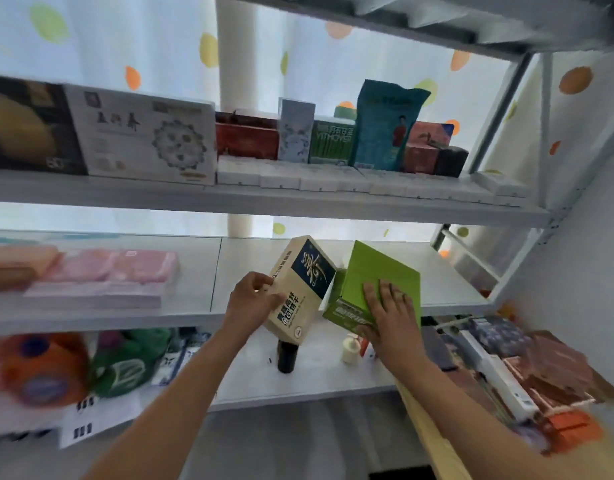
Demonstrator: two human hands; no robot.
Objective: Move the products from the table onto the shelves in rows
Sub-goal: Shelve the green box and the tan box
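My left hand (252,301) grips a beige and navy box (304,289), held tilted in front of the middle shelf (201,271). Beside it, my right hand (390,315) holds a green box (378,275), with the fingers spread flat over its top face and the thumb underneath. The two boxes almost touch at their near edges. Both hang above the front edge of the middle shelf, right of its centre.
Pink packs (118,271) lie at the left of the middle shelf. The upper shelf (264,199) carries rows of boxes and a teal bag (385,126). Below stand a dark bottle (286,356), a small white bottle (350,348), bags at left, and piled boxes (527,368) at right.
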